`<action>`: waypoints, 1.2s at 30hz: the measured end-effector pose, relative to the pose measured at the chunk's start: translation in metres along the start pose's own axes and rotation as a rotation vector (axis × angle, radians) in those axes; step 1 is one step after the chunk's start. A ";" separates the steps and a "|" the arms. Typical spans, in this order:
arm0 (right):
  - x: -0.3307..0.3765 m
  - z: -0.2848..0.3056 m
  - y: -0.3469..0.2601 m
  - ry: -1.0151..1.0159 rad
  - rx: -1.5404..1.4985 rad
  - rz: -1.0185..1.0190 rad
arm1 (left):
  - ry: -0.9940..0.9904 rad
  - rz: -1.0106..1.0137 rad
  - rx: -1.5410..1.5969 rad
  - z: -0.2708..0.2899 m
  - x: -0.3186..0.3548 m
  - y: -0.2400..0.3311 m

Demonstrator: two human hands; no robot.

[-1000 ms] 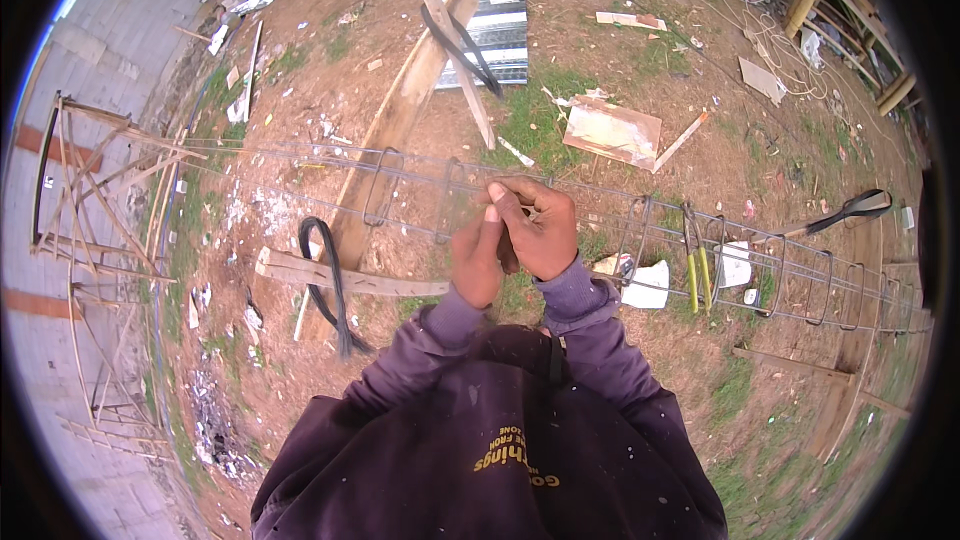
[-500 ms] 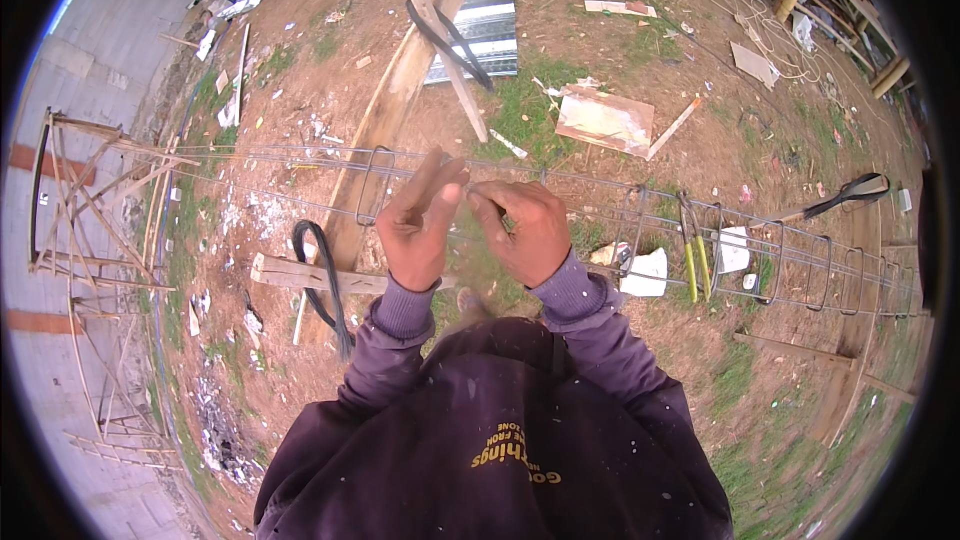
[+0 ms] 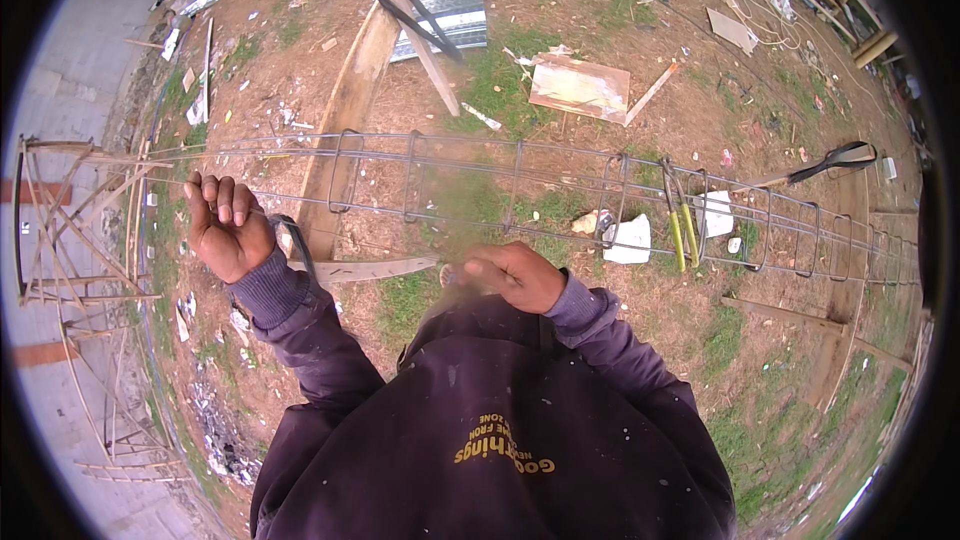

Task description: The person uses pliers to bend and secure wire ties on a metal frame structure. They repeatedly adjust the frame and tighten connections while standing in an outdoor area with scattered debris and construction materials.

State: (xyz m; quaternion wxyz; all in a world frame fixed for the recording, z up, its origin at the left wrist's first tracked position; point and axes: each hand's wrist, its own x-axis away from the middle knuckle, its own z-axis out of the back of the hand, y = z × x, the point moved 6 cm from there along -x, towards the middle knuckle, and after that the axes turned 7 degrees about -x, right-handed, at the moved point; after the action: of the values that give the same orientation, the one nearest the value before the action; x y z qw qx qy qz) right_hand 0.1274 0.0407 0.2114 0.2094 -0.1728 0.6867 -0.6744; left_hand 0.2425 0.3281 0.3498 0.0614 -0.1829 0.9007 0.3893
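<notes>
My left hand (image 3: 232, 232) is raised beside the left part of a long steel rebar cage (image 3: 515, 202), palm up. Its fingers are curled, with the thumb against the index fingertip; anything pinched there is too small to make out. A dark loop of wire (image 3: 296, 245) hangs over a wooden board (image 3: 370, 268) just right of that wrist. In front of my body, on the near side of the cage, is my right hand (image 3: 515, 277), its fingertips smeared by motion. Pincers with yellow-green handles (image 3: 683, 230) hang on the cage farther right.
Wooden planks (image 3: 360, 70) lean under the cage, with another dark wire loop (image 3: 415, 20) over a post. A striped metal sheet (image 3: 445, 0), a flat board (image 3: 580, 88) and white scraps (image 3: 628, 240) lie on the ground. Wooden trestles (image 3: 85, 200) stand at the left.
My hands have separated: the left swung out to the left and turned palm up, the right dropped back toward my body. The view has shifted slightly.
</notes>
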 end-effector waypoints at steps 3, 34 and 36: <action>0.032 -0.012 0.001 0.014 0.006 0.089 | -0.110 0.030 -0.022 0.013 0.003 0.007; 0.126 -0.007 0.008 -0.014 -0.680 -0.105 | -0.327 0.218 0.662 -0.065 0.013 -0.024; 0.131 -0.005 0.006 -0.036 -0.792 -0.075 | -0.341 0.228 0.623 -0.073 0.015 -0.029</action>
State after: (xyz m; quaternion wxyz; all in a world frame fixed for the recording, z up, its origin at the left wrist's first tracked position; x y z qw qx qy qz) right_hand 0.0135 -0.0225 0.1986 0.1135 -0.2769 0.8831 -0.3614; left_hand 0.2424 0.2527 0.3764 0.2195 0.0135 0.9674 0.1258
